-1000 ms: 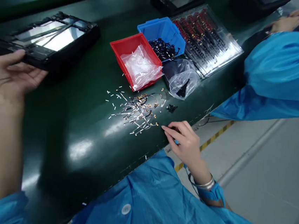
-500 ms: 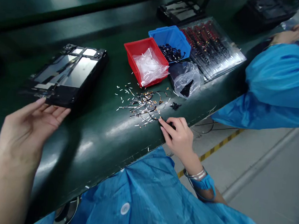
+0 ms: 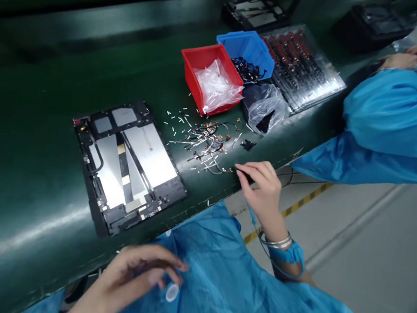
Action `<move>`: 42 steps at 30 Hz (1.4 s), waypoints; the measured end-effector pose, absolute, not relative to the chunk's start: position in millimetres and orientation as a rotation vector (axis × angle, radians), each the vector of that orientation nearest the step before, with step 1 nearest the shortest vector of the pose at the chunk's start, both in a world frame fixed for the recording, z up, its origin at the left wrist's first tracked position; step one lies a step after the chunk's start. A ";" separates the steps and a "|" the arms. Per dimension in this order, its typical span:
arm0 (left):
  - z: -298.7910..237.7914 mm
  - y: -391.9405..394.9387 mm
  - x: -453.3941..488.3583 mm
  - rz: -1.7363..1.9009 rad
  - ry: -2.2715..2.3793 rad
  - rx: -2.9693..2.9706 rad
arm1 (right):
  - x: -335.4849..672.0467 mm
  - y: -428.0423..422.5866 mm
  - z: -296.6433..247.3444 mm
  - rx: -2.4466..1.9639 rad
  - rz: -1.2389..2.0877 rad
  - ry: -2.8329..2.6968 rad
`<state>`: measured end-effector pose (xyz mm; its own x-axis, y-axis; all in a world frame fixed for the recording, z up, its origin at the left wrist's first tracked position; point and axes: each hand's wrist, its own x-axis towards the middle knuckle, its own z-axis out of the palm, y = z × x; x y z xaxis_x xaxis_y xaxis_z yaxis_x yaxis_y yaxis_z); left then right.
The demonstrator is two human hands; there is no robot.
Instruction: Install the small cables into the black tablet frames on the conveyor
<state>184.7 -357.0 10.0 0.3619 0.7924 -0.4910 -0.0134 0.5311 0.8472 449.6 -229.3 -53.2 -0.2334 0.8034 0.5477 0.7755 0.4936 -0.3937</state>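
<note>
Thin black cable (image 3: pixel 244 175) pinched between fingers (image 3: pixel 255 168) of the right hand (image 3: pixel 261 196)

Right hand (image 3: pixel 262 193) conceals most of small dark part (image 3: pixel 247 177) at fingertips. Scattered flex cables (image 3: pixel 204 144) too small to identify. Plastic bag (image 3: pixel 215 86) obscures contents of red bin (image 3: pixel 192 74). Co-worker's sleeve (image 3: pixel 393 115) cut off by right edge. Far black tray (image 3: pixel 372 22) dim, indistinct.

A red bin (image 3: pixel 197 79) of plastic film (image 3: pixel 216 86) (blue bin (image 3: pixel 249 47) just behind) beside a clear parts tray (image 3: pixel 301 69).
</note>
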 end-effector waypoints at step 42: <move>-9.7 -206.0 182.2 0.590 1.050 2.288 | 415.4 -187.6 37.4 -2.100 -0.282 -2.750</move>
<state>182.2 -206.0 -9.7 0.5986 0.7850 0.1594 0.5442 -0.5446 0.6382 415.4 -187.6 37.4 -0.2339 0.9589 -0.1607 0.9062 0.2749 0.3212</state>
